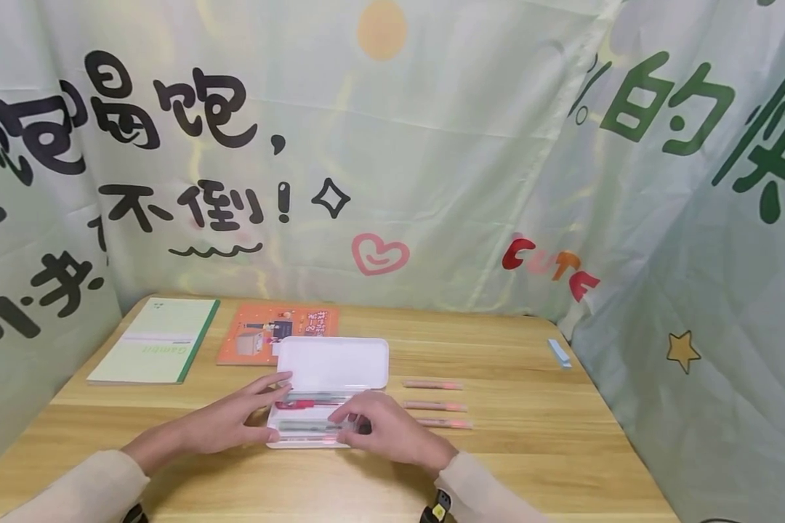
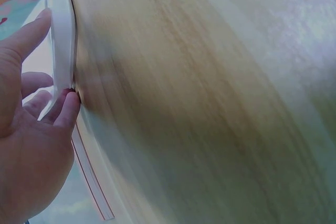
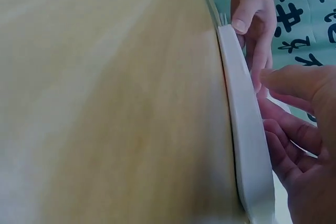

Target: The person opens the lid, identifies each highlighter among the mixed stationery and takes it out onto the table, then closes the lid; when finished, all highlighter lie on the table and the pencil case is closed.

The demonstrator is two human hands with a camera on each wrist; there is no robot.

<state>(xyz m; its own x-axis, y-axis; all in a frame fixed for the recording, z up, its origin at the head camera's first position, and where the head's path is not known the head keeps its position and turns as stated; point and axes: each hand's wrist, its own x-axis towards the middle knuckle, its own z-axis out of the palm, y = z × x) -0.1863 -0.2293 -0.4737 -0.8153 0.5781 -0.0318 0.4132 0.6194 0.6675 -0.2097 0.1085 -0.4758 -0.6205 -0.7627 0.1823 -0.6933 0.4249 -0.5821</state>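
An open white pencil case lies on the table in the head view, its lid folded back. Inside are several pens, one with a bright red part. At the case's left end, my left hand holds it, thumb at the near corner and fingers by the hinge. Over the right half, my right hand pinches a clear, dark-tipped pen between thumb and index finger. In the right wrist view, the case's white side hides the pens from sight.
Three pinkish-brown pens lie in a column right of the case. An orange booklet sits partly behind the lid. A pale green notebook is at the back left, and a small light-blue object near the right edge.
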